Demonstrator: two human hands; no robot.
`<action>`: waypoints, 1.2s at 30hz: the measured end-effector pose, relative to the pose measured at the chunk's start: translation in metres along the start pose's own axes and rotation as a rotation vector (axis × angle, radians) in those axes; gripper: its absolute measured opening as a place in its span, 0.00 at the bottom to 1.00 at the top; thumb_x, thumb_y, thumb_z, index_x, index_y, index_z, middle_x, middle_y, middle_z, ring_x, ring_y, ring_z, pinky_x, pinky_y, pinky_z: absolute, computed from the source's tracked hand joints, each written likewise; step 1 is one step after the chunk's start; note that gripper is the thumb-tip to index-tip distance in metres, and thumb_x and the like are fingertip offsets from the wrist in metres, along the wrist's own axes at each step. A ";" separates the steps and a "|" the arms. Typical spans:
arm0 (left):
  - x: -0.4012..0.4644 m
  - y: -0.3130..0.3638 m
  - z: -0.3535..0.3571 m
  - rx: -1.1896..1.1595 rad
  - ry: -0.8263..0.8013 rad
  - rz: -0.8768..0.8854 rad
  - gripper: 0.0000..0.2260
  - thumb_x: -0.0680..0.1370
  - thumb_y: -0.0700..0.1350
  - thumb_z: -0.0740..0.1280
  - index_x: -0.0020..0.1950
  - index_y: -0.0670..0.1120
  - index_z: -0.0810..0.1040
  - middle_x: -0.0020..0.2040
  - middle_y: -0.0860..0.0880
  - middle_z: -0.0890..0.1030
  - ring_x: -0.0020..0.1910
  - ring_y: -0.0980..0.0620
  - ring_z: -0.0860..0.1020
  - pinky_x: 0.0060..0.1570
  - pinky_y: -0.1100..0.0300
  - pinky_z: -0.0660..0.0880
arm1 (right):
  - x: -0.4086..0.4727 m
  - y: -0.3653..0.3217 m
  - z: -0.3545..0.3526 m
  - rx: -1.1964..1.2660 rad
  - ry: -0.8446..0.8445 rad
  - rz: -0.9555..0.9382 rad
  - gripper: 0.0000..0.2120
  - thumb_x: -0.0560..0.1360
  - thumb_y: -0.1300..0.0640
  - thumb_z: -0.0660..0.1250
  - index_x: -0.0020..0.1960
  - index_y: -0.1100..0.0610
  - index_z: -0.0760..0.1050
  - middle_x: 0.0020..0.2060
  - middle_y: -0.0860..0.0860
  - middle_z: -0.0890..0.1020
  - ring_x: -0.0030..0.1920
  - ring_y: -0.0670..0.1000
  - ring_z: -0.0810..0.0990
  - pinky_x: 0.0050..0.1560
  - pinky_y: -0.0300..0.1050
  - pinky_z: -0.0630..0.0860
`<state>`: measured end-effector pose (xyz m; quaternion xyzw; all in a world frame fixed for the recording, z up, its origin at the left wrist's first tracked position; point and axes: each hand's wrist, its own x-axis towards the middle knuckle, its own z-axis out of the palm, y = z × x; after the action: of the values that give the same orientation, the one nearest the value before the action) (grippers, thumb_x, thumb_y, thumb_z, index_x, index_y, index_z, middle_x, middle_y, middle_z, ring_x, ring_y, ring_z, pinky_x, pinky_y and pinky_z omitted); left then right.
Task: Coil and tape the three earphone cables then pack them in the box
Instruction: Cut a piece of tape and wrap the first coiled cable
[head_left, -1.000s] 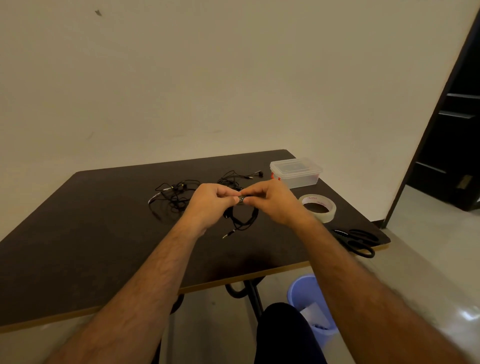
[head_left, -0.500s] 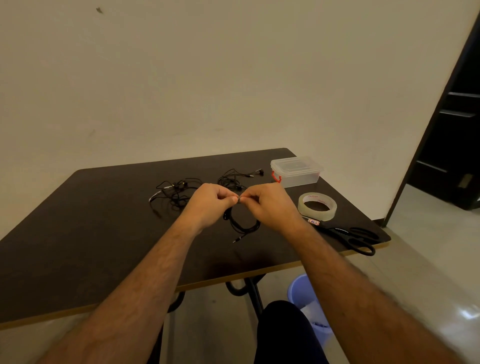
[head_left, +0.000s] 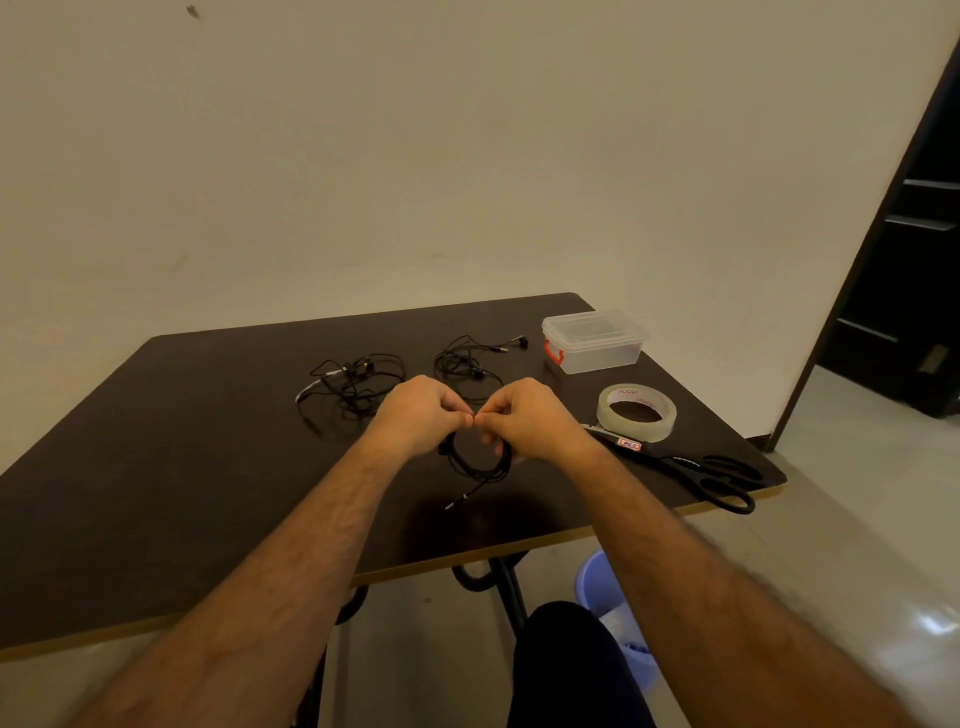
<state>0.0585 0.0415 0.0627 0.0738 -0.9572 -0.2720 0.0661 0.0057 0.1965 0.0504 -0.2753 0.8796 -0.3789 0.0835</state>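
Fingertips (head_left: 470, 419) of our left hand (head_left: 423, 415) and right hand (head_left: 524, 415) are pinching together atop the coiled cable (head_left: 480, 465), hanging just above the table (head_left: 156, 467). We are likely sealing tape; we should be pressing it snug, keeping the loops bunched.

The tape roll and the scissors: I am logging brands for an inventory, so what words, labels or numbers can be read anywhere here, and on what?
Tape roll: red print on the inner core, too blurred and inverted to read.
Scissors: small red, white and blue label near the pivot, too small to read.
Box: no text visible.
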 end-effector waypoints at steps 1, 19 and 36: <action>0.002 -0.001 0.005 -0.004 -0.015 -0.004 0.06 0.77 0.49 0.70 0.52 0.53 0.86 0.47 0.55 0.84 0.49 0.58 0.79 0.49 0.60 0.73 | 0.001 0.003 0.001 -0.040 -0.002 0.013 0.07 0.79 0.55 0.66 0.47 0.54 0.82 0.39 0.51 0.85 0.39 0.48 0.84 0.43 0.48 0.84; 0.016 0.008 0.059 0.268 -0.061 -0.008 0.08 0.80 0.52 0.66 0.55 0.56 0.83 0.49 0.52 0.83 0.50 0.51 0.79 0.50 0.52 0.79 | 0.018 0.040 0.009 -0.577 -0.110 0.083 0.07 0.80 0.52 0.64 0.54 0.49 0.80 0.48 0.48 0.83 0.48 0.48 0.80 0.54 0.49 0.79; 0.032 -0.022 0.038 0.174 0.041 0.021 0.12 0.79 0.54 0.67 0.58 0.52 0.83 0.55 0.53 0.83 0.56 0.53 0.79 0.55 0.54 0.76 | 0.046 0.036 -0.005 -0.566 -0.081 0.094 0.13 0.78 0.48 0.66 0.60 0.51 0.78 0.55 0.49 0.82 0.53 0.48 0.79 0.56 0.48 0.77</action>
<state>0.0233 0.0371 0.0217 0.0746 -0.9763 -0.1857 0.0817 -0.0498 0.1946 0.0310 -0.2615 0.9581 -0.1026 0.0557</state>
